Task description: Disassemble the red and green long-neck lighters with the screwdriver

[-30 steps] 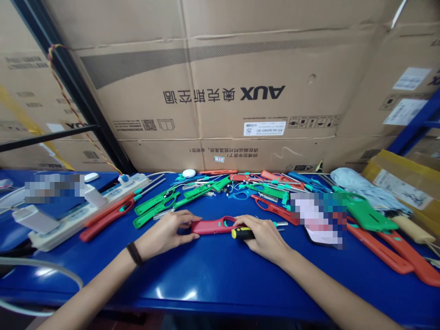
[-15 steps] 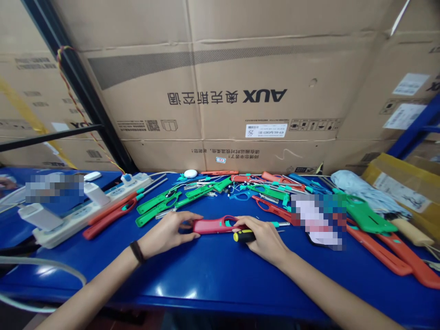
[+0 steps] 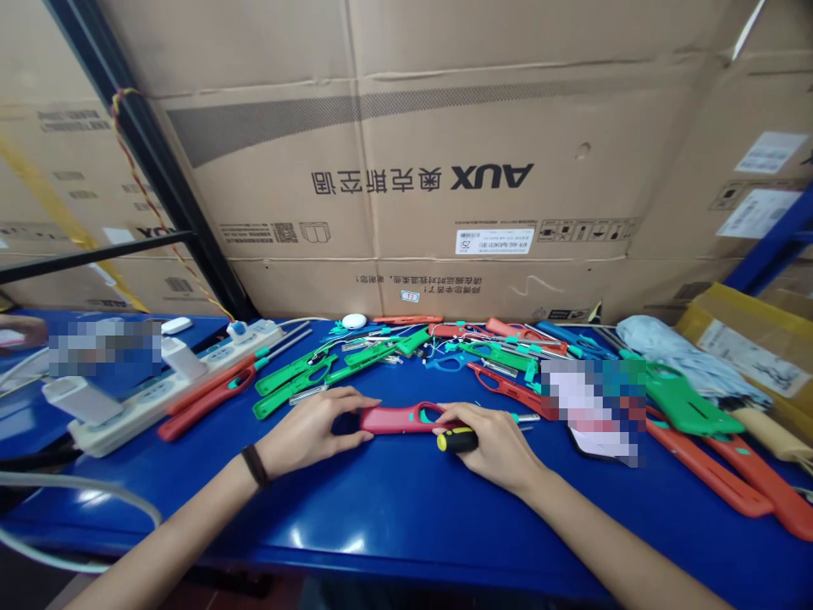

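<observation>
A red long-necked lighter (image 3: 389, 418) lies level over the blue table, with its trigger loop towards the right. My left hand (image 3: 318, 428) pinches its butt end between thumb and fingers. At the other end, my right hand (image 3: 499, 445) is closed round the lighter's front part. The same hand also keeps a screwdriver (image 3: 458, 439) with a yellow and black handle in its palm. Past the right fingers the lighter's metal tube and the screwdriver's thin shaft stick out; the grip itself is partly hidden.
Green lighter shells (image 3: 295, 385) and several lighter parts are strewn along the back. A power strip (image 3: 152, 391) and red lighters (image 3: 207, 407) lie left. At right are a partly blurred phone (image 3: 594, 415), a green shell (image 3: 695, 407) and orange-red shells (image 3: 711, 470). A cardboard box (image 3: 406, 110) stands behind.
Both hands keep their hold on the lighter and have barely moved. The whole view has shifted slightly. At the far left edge, another person's hand has moved.
</observation>
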### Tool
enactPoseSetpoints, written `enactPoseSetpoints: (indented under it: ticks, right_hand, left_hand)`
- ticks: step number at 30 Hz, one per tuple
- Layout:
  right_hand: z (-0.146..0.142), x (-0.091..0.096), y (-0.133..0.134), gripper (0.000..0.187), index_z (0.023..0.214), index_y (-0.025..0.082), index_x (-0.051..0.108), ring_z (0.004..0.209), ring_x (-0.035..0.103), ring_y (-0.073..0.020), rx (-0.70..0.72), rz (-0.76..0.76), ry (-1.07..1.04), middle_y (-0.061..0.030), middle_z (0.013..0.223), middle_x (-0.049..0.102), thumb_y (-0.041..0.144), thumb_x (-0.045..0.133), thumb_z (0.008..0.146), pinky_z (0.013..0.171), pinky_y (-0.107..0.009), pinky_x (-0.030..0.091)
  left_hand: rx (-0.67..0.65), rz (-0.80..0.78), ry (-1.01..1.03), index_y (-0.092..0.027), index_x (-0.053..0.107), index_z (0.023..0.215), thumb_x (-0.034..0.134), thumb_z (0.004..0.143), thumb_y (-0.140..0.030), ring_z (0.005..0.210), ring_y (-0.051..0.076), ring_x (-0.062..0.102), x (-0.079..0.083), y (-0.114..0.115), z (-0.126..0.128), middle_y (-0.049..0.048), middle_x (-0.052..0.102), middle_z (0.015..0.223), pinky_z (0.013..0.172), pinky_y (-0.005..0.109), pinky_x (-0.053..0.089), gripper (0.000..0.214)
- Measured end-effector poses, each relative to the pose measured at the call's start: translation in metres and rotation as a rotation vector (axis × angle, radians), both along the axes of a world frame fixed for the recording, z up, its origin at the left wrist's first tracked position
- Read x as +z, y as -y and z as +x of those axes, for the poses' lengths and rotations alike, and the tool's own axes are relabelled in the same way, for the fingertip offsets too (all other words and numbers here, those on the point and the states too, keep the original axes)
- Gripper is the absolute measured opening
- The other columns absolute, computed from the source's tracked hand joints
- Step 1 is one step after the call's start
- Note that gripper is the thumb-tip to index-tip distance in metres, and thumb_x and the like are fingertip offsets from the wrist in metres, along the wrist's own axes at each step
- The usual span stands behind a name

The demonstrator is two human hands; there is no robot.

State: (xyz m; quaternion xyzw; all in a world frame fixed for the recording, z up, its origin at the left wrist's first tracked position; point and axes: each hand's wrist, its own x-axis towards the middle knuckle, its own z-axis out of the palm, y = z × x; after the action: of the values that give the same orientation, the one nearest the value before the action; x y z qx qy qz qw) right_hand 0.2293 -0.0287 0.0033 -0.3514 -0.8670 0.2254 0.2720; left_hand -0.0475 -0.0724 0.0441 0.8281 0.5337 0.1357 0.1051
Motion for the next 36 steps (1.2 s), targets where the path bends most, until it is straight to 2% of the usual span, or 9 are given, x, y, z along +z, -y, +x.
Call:
enactPoseSetpoints:
  ticks: [4,10,20,26,29,32,36]
  right_hand:
    - [0.0,-0.001,-0.001,0.028,0.096,0.027,0.063,0.105,0.062,-0.0216,-0.009,-0.021,0.015,-0.001,0.111,0.068,0.012,0.055,0.074,0.082,-0.029,0.048]
    - [0.001,-0.001,-0.002,0.025,0.094,0.028,0.062,0.097,0.065,-0.0198,-0.023,-0.018,0.025,0.0017,0.1,0.071,0.013,0.056,0.075,0.075,-0.026,0.047]
    - [-0.001,0.003,-0.003,0.022,0.094,0.028,0.062,0.093,0.065,-0.0206,-0.067,-0.024,0.048,0.0014,0.102,0.07,0.016,0.056,0.076,0.071,-0.026,0.045]
    - [-0.002,0.005,-0.004,0.014,0.085,0.027,0.064,0.084,0.067,-0.0191,-0.1,-0.038,0.059,0.0024,0.09,0.071,0.017,0.057,0.076,0.063,-0.023,0.041]
    - [-0.002,0.006,-0.006,0.01,0.084,0.026,0.064,0.079,0.066,-0.0176,-0.096,-0.032,0.071,0.0025,0.085,0.07,0.021,0.057,0.079,0.061,-0.023,0.039]
    - [-0.001,0.006,-0.008,0.01,0.085,0.026,0.064,0.08,0.064,-0.016,-0.067,-0.01,0.077,0.002,0.089,0.068,0.021,0.056,0.081,0.064,-0.022,0.039]
    - [-0.002,0.007,-0.009,0.017,0.09,0.025,0.062,0.081,0.063,-0.0159,-0.067,0.001,0.103,0.0019,0.092,0.066,0.015,0.057,0.078,0.064,-0.023,0.039]
  left_hand:
    - [0.002,0.036,-0.083,-0.029,0.055,0.126,0.057,0.084,-0.042,0.099,0.022,0.061,-0.001,0.0,0.002,0.0053,0.062,0.114,0.085,0.03,0.047,0.044]
    - [-0.037,0.084,-0.107,-0.031,0.049,0.132,0.052,0.088,-0.041,0.098,0.02,0.06,-0.007,0.002,0.002,0.0053,0.059,0.115,0.086,0.029,0.047,0.045]
    - [-0.077,0.047,-0.102,-0.028,0.047,0.133,0.048,0.09,-0.041,0.103,0.021,0.056,-0.009,-0.001,-0.001,0.0068,0.056,0.116,0.089,0.029,0.046,0.045]
    - [-0.1,0.043,-0.134,-0.025,0.046,0.134,0.045,0.092,-0.041,0.103,0.021,0.055,-0.008,0.0,-0.001,0.0086,0.053,0.115,0.091,0.031,0.046,0.045]
    - [-0.101,0.064,-0.153,-0.022,0.046,0.134,0.044,0.092,-0.039,0.103,0.022,0.055,-0.008,0.002,0.004,0.0098,0.052,0.114,0.092,0.032,0.046,0.045]
    - [-0.111,0.103,-0.163,-0.022,0.045,0.135,0.042,0.093,-0.038,0.1,0.022,0.055,-0.01,0.003,0.012,0.0101,0.053,0.112,0.09,0.033,0.047,0.045]
    - [-0.117,0.149,-0.147,-0.022,0.046,0.134,0.042,0.094,-0.035,0.097,0.022,0.056,-0.015,0.002,0.023,0.0094,0.056,0.109,0.087,0.033,0.048,0.042]
